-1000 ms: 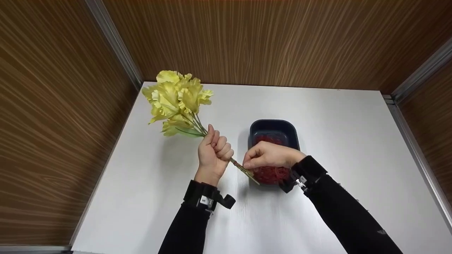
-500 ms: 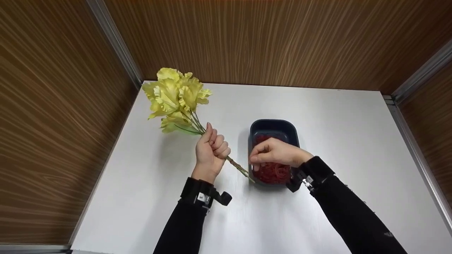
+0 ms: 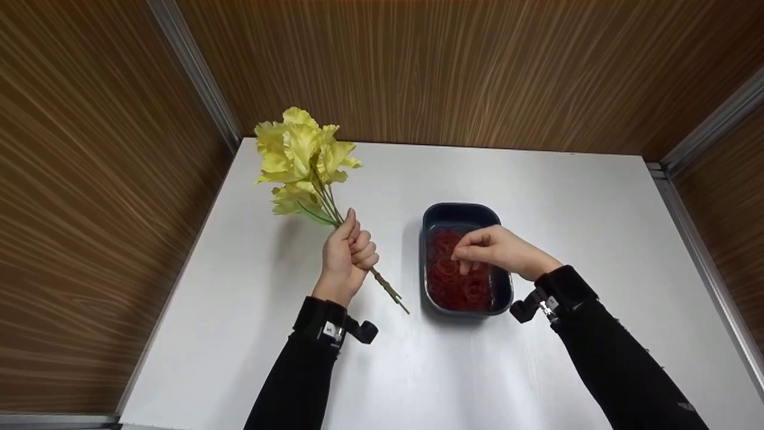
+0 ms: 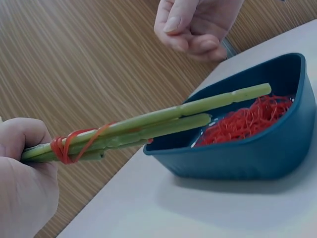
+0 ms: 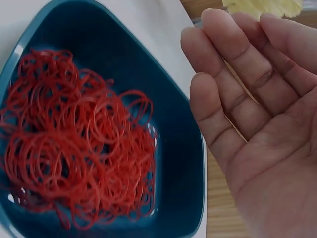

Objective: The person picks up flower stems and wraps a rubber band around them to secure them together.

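Left hand (image 3: 346, 257) at centre-left of the head view, fist wrapped round the green stems (image 4: 148, 126) of a yellow flower bunch (image 3: 301, 161) pointing to the upper left; red rubber band (image 4: 67, 146) wound round the stems just beside the fist. Right hand (image 3: 501, 251) at centre, over the dark blue tray (image 3: 430, 218), fingers (image 5: 218, 84) loosely bent, palm bare, gripping nothing. Heap of red rubber bands (image 5: 74, 153) inside the tray, just below. White table (image 3: 567, 197) beneath, wood-grain walls (image 3: 418, 65) around.

Glossy plastic tray (image 3: 431, 218), rubber bands (image 3: 456, 286)
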